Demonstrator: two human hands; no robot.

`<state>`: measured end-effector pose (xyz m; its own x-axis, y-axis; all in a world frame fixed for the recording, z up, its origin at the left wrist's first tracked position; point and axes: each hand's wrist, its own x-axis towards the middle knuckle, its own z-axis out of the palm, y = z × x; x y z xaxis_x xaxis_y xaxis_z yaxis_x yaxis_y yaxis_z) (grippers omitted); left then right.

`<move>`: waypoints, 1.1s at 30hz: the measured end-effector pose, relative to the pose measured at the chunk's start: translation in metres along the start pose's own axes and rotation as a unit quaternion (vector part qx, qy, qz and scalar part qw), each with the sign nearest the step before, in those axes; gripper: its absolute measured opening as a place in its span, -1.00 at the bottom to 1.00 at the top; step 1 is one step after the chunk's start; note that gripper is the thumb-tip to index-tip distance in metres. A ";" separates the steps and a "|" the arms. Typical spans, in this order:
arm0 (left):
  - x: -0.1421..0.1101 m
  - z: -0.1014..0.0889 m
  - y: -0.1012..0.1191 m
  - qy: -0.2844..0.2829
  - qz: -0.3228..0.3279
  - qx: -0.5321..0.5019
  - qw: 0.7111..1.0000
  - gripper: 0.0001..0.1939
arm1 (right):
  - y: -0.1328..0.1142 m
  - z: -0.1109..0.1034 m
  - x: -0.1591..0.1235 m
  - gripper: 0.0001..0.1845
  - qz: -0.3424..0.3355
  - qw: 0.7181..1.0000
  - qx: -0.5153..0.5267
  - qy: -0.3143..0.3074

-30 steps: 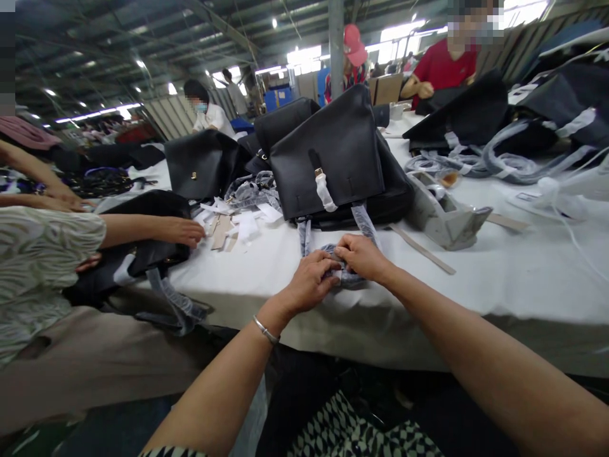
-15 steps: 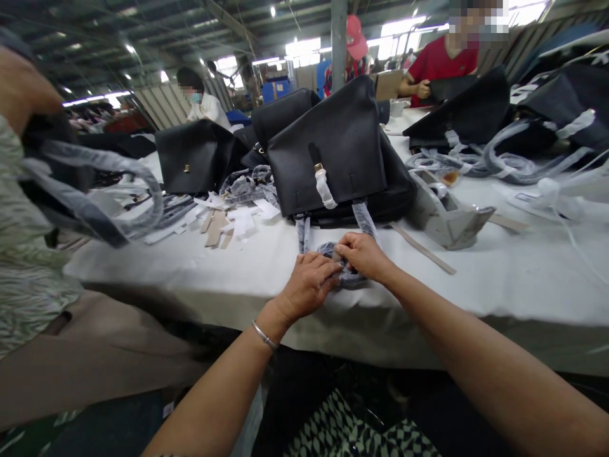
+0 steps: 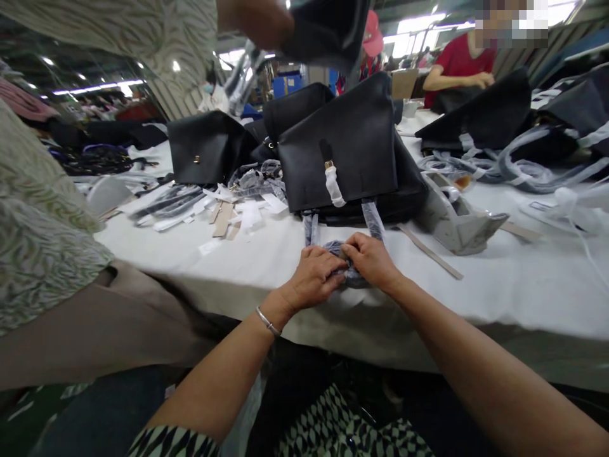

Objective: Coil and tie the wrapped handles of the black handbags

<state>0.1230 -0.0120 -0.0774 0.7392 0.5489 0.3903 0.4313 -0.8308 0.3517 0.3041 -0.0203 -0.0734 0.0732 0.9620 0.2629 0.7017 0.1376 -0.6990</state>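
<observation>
Black handbag [image 3: 337, 143], wrapped handle [image 3: 353, 277] held in both hands [image 3: 311, 276] [image 3: 371, 260]

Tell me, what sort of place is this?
Most likely a handbag factory or workshop. Black handbags stand along a long white-covered table, their handles sleeved in clear plastic, and a worker in a red shirt sits further along it under a high industrial roof.
</observation>
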 end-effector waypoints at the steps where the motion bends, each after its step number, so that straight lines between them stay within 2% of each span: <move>1: 0.000 0.000 0.000 -0.003 0.000 0.001 1.000 -0.83 | 0.000 0.000 0.000 -0.83 -0.002 1.000 -0.002 0.001; 5: -0.002 0.001 0.002 0.004 -0.013 0.029 0.999 -0.80 | 0.001 0.000 0.000 -0.83 -0.010 1.000 0.008 -0.011; 13: -0.008 0.010 0.005 0.058 -0.027 0.080 0.995 -0.80 | -0.002 -0.002 -0.006 -0.81 -0.022 1.000 0.008 -0.005; 18: -0.005 0.010 0.005 0.060 -0.027 0.103 0.993 -0.80 | -0.001 -0.004 -0.010 -0.79 -0.033 0.999 0.012 -0.016; 23: -0.005 0.011 0.004 0.077 -0.059 0.076 0.992 -0.80 | -0.002 -0.005 -0.013 -0.75 -0.055 0.998 0.018 -0.038; 33: -0.005 0.010 -0.001 0.088 -0.075 0.040 0.993 -0.78 | 0.000 -0.010 -0.029 -0.81 -0.131 0.991 -0.006 -0.019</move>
<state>0.1246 -0.0148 -0.0883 0.5653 0.6683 0.4835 0.5744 -0.7397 0.3508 0.3093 -0.0504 -0.0745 -0.1386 0.9019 0.4091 0.7013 0.3810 -0.6025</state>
